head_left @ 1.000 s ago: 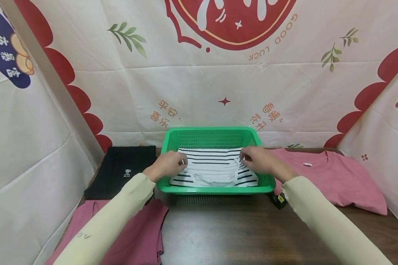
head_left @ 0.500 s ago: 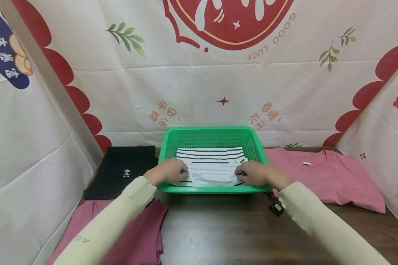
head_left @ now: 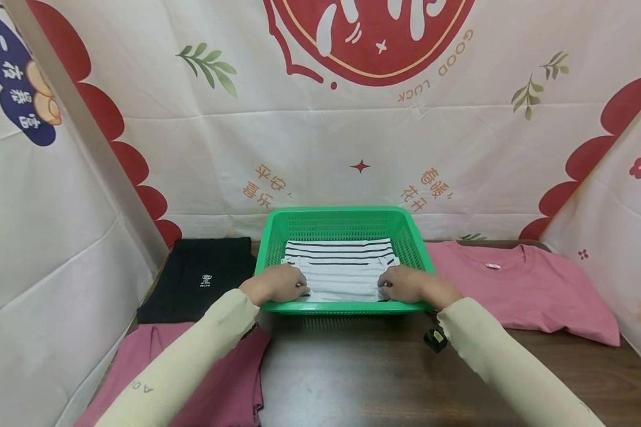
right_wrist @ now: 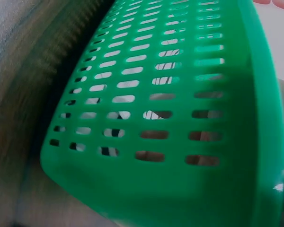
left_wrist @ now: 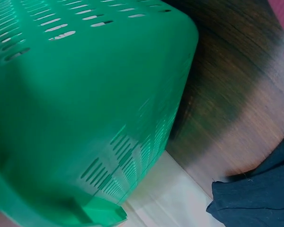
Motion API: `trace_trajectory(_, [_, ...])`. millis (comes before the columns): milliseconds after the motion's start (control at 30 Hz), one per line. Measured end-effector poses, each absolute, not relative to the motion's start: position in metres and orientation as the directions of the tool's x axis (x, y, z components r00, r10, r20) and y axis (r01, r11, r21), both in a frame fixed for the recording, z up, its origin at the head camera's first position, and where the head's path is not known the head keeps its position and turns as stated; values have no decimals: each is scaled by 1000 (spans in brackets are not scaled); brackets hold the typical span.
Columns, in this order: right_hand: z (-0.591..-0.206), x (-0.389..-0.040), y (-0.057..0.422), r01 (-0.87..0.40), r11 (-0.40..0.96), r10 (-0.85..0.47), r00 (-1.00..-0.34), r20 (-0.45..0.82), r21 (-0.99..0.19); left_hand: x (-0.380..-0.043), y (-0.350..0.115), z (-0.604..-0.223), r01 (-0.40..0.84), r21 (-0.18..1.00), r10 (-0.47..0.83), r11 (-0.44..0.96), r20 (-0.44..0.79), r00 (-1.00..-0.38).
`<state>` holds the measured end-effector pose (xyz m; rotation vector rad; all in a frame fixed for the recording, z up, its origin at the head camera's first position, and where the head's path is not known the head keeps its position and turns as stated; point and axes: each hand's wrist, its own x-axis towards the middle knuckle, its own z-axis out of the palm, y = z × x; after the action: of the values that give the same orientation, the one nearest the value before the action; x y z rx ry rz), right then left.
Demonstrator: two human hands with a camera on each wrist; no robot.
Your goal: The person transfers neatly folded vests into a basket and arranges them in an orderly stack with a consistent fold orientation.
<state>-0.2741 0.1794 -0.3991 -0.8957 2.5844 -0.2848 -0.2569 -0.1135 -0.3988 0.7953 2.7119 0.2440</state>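
A folded white shirt with dark stripes (head_left: 342,252) lies inside a green plastic basket (head_left: 347,307). My left hand (head_left: 280,283) reaches over the near left corner, its fingers curled on the shirt's left edge by the front rim. At the opposite edge, my right hand (head_left: 406,283) grips the fabric with curled fingers. Between both hands the plain white part of the shirt (head_left: 344,281) lies in shallow creases. Both wrist views mostly show the basket's outer wall (left_wrist: 99,85), which hides the left hand's fingers. Striped fabric (right_wrist: 166,66) shows through the slots in the right wrist view.
To the left, a folded black garment (head_left: 192,276) lies behind a folded dark pink garment (head_left: 219,373). A pink T-shirt (head_left: 529,290) is spread on the right. A small black object (head_left: 435,339) sits near the basket's right front corner. Printed cloth (head_left: 320,142) hangs behind the brown table (head_left: 347,373).
Both hands have moved down toward the front rim with the shirt's near edge. The right hand has also shifted slightly left. The rounded neckline seen earlier is now hidden and the white fabric lies flatter.
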Motion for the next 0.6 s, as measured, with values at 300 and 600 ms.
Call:
trace_trajectory(300, [-407,-273,181,-578,748,-648,-743,-169,-327,-256,-113,-400,481,235,528,845,-218,-821])
trace_trajectory(600, [-408,-272,182,-596,708,-660,-749,-58,-379,-252,-117,-399,505,278,545,817,-85,-834])
